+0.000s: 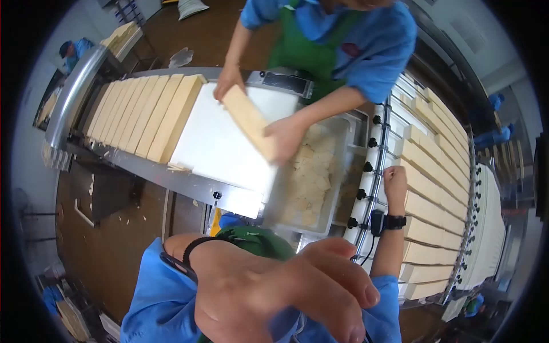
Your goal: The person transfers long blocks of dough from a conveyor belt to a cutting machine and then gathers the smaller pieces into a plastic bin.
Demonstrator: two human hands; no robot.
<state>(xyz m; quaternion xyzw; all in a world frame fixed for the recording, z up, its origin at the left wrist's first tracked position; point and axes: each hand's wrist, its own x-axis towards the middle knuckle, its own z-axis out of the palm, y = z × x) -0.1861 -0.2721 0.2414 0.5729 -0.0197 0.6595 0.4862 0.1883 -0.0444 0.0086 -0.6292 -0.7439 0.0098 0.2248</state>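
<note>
My left hand (274,286) is raised very close to the camera, fingers apart and slightly bent, with nothing visible in it. A dark band circles its wrist. Over at the right, my right hand (395,180) has curled fingers beside the rail (374,166) of a conveyor; its palm is hidden. It is nearest to the ends of long pale yellow blocks (426,208), which lie side by side there. A watch (394,222) is on that wrist.
Opposite me, a person in a green apron (311,37) holds a pale block (246,117) in two hands over a white belt (220,143). More blocks (137,111) stand in a row at left. A bin (342,188) contains broken pale pieces (311,174).
</note>
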